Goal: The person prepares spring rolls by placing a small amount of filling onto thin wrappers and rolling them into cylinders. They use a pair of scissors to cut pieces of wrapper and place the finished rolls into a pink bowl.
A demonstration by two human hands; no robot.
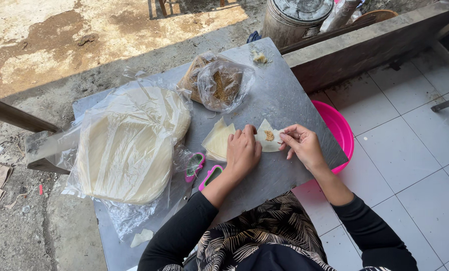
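on the grey metal worktop (284, 100), the left hand (243, 150) presses flat on a pale triangular pastry sheet (270, 142) holding brown filling; the right hand (300, 143) pinches its edge. folding looks barely begun; a cut stack (218, 140) and bagged round sheets (129, 143) remain.

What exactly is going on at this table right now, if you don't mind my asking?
A person in black sleeves is working a small piece of pastry wrapper on a metal table. A spoonful of brownish filling sits on it. The left hand presses its near edge while the right hand pinches the other side. A short stack of cut wrappers lies beside it, a large bag of round sheets to the left, a bag of filling behind, and pink-handled scissors nearby.
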